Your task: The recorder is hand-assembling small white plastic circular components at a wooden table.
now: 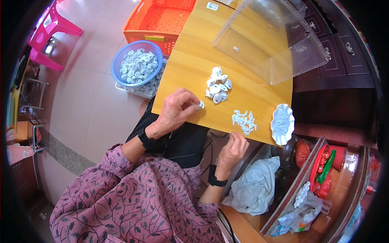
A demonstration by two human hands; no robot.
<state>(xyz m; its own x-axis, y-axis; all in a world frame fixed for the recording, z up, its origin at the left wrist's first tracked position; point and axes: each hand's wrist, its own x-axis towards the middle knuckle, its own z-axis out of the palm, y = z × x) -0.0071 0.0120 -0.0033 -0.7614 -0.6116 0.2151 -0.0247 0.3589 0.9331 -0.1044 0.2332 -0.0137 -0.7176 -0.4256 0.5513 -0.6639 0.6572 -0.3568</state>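
Shirt (137,198) foremost; left hand (176,109) pinching disc (201,105); right hand (233,150): hold unclear; basket (117,62) beside table (255,93).

At seven o'clock we see a shirt (137,202) of dusty pink-purple, printed with dark leaves on thin curling stems. The trousers (186,141) are black. Toward one o'clock, the tabletop (190,56) is yellow-brown with streaked wood grain; the round pieces (219,87) there are white. At three o'clock we notice bluish-white small pieces (245,121), and then a white scalloped dish (274,135) with pale blue bits (282,119). At ten o'clock the colander (114,67) is blue-violet, and the stool (56,26) beyond is vivid pink. At eleven, the crate (170,20) is orange, its handle (154,38) yellow. At two, the drawers (336,52) are dark purple-brown.
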